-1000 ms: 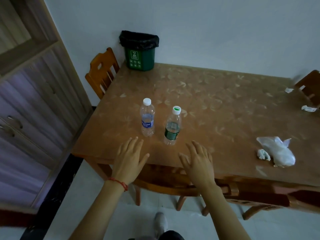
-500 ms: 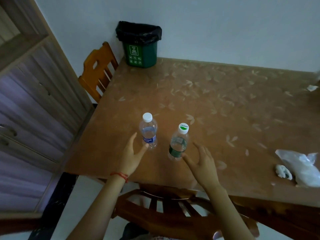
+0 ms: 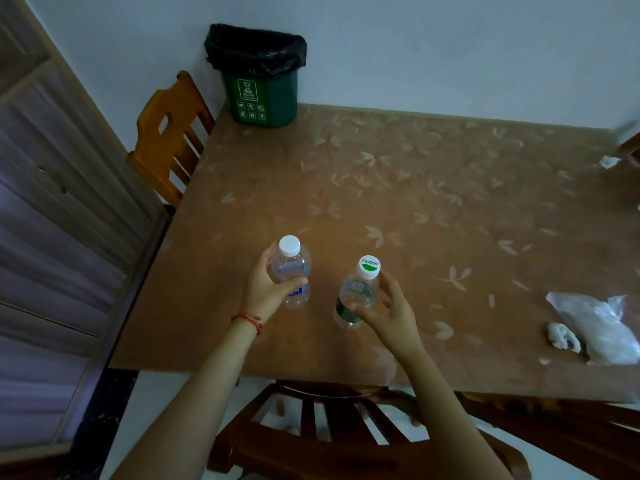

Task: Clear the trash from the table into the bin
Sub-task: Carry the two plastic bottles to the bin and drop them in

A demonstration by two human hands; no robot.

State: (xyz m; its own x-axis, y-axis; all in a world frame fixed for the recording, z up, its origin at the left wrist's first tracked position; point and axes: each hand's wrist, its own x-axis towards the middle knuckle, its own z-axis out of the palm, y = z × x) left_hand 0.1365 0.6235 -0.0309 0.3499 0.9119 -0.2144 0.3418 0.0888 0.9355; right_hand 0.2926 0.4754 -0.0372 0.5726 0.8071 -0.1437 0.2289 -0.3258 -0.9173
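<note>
clear bottles (image 3: 292,271) (image 3: 356,292) in curled left hand (image 3: 268,289), right hand (image 3: 388,315)

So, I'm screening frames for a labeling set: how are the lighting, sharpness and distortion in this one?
Head view: dim and bluish, no hard shadows or glare; wide-angle bending curves the cabinet and table edges; the bottles and both hands are fairly sharp; the plastic bag near the right border is soft and smeared.
</note>
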